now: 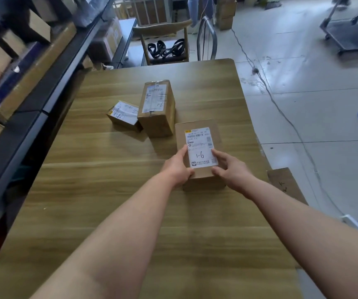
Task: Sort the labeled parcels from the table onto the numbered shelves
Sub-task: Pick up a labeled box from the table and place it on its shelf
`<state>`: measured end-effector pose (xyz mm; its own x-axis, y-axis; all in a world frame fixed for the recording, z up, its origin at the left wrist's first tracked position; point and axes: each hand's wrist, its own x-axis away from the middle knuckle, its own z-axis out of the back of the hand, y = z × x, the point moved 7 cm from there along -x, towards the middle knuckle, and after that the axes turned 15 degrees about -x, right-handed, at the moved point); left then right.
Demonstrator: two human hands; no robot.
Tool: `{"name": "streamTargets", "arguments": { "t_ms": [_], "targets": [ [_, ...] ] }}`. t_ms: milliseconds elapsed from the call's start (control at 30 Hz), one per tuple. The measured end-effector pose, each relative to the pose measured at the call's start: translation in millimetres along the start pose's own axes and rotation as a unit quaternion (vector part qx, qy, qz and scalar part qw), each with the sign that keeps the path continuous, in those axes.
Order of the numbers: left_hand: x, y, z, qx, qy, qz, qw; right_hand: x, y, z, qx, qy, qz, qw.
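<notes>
Gripping the near parcel (197,134) from both sides, the left hand (179,167) curls round its near-left corner with the thumb on top, and the right hand (229,167) pinches the near-right edge, fingertips on the white label (199,155) (handwritten "1-6"). This parcel sits on the wooden table (109,190), toward its three o'clock edge. At eleven o'clock from it, just beside its far corner, stands a taller parcel (156,108); a small parcel (123,114) lies at that one's nine o'clock. Shelves (33,72) of cartons run along the table's nine o'clock side, and a chair (165,39) stands at twelve.
</notes>
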<state>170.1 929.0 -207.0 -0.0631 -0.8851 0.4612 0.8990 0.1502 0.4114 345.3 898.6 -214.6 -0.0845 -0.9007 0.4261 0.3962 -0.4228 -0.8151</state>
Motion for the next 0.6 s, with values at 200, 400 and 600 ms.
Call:
{"name": "streamTargets", "arguments": {
  "t_ms": [200,400,600],
  "targets": [
    [31,-40,-7,0.018,-0.021,-0.021,0.999,40,3,-28,0.034,-0.004,0.005,0.999],
    [74,-86,-5,-0.018,-0.008,-0.038,0.999,81,-7,-71,0.077,-0.022,0.021,0.997],
    [108,-138,-3,-0.011,-0.014,-0.039,0.999,115,-11,-118,0.099,-0.039,0.044,0.993]
  ]
}}
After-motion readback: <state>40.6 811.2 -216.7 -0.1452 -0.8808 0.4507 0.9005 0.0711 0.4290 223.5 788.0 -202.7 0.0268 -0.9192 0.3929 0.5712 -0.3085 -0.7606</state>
